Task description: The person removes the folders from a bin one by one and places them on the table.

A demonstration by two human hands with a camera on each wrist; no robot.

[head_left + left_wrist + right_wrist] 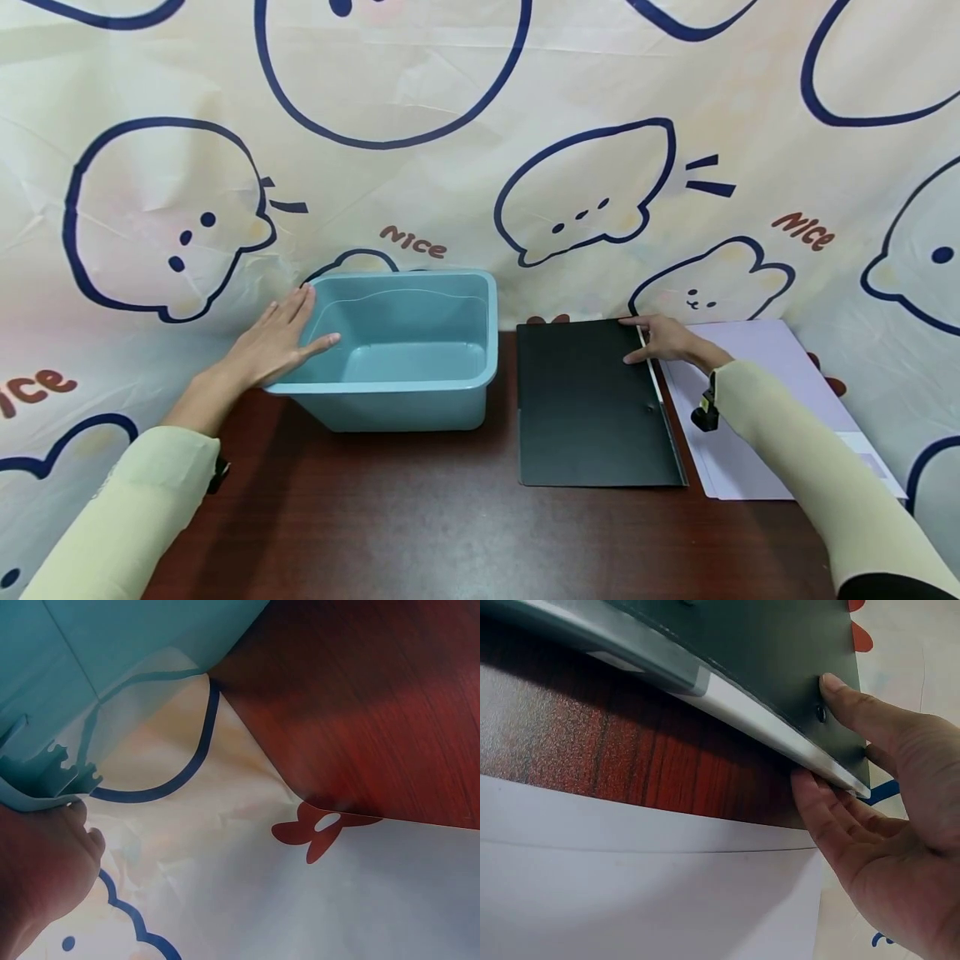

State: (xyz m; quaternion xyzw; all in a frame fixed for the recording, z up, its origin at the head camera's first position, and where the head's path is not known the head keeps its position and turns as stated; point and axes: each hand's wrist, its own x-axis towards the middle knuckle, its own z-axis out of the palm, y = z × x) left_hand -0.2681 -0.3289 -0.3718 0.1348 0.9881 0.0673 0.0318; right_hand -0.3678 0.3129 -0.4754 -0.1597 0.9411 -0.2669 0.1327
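Note:
At the left end of the light blue plastic bin (382, 408), my left hand (273, 346) rests on the rim with its fingers straight and the thumb reaching over the inside. In the left wrist view, part of that left hand (45, 870) shows against the bin's rim (37, 801). My right hand (663, 342) pinches a black file folder (592, 400) near the far end of its right edge. In the right wrist view, the thumb lies on the cover and the other fingers reach under the pale spine (750, 720). The folder's contents are hidden.
Pale lavender folders or sheets (750, 450) lie to the right of the black folder, partly under my right forearm. The dark wooden table (420, 517) meets a cream cloth (420, 200) with blue cartoon drawings at its back and sides. The bin stands close to this cloth.

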